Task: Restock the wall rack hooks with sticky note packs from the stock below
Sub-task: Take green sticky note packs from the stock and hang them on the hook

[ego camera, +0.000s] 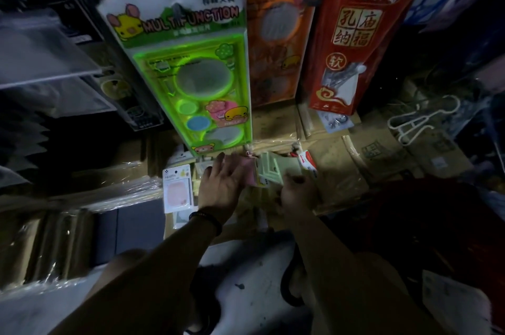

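Low down, a stock of sticky note packs (pixel 269 173) lies on wrapped cardboard boxes, with pale green packs fanned out and a pink one beside them. My left hand (pixel 221 187) reaches in with fingers straight, touching the pink pack (pixel 250 170). My right hand (pixel 296 192) grips the lower edge of the green packs, fingers curled. One separate pack with a pink pad (pixel 177 188) lies to the left of my left hand. The rack hooks are hidden behind hanging goods.
A green "Multifunction" blister pack (pixel 191 72) hangs just above the stock, an orange one (pixel 273 42) and a red package (pixel 352 39) to its right. Wrapped cardboard boxes (pixel 382 154) cover the floor. White hangers (pixel 420 121) lie at right. Clear folders (pixel 46 58) sit at left.
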A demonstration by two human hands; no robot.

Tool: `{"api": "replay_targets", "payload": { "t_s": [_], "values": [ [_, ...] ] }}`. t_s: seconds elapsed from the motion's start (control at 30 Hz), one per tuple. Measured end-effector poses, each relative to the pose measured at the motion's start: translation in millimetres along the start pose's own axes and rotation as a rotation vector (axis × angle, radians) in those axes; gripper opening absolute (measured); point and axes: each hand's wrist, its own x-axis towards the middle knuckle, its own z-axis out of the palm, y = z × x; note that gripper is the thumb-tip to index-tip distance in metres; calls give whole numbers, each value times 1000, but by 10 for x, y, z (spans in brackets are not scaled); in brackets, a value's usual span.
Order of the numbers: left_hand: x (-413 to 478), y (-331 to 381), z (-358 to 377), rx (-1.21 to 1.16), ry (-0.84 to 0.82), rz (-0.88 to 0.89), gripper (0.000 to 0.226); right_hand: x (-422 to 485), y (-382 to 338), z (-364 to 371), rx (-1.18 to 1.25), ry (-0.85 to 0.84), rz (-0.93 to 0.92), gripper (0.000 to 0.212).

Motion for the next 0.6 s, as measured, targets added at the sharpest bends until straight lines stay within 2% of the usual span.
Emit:
{"api": "replay_targets", "payload": {
  "t_s": [0.1, 0.13, 0.2, 0.23, 0.27, 0.3, 0.33, 0.37, 0.4, 0.43, 0.47, 0.53, 0.6],
  "values": [
    [-17, 72, -3, -35, 29, 55, 59, -107, -172, -82, 96, 0, 126, 63],
    [-16, 86, -4, -42, 48, 69, 59, -22, -89, -54, 139, -7, 174, 75],
    [-17, 87, -1, -48, 57, 68, 61, 120, 45, 0, 122, -45, 236, 114],
    [-20, 83, -4, -33, 48, 59, 65, 454, 354, 136, 120, -63, 272, 123],
    [-30, 78, -9, -6, 34, 49, 69, 631, 500, 193, 109, -71, 273, 123],
    [-44, 81, -13, 23, 15, 33, 73, 468, 324, 97, 70, -115, 272, 123],
    [-53, 88, -18, 40, -4, 13, 78, 288, 162, 22, 50, -137, 296, 117],
    [-64, 97, -17, 40, -23, -11, 82, 169, 41, -46, 67, -208, 277, 96],
    [-76, 104, -22, 30, -19, -31, 85, 17, -68, -127, 112, -273, 237, 58],
    [-78, 101, -29, 10, -7, -55, 87, -27, -91, -155, 128, -327, 209, 29],
    [-83, 105, -93, -23, 2, -80, 91, -23, -73, -170, 122, -332, 209, 26],
    [-106, 80, -231, -190, 20, -156, 101, 78, 51, -203, 140, -286, 175, 49],
    [-180, 37, -378, -334, -23, -265, 123, 360, 355, -140, 68, -289, 73, 50]
  ]
}}
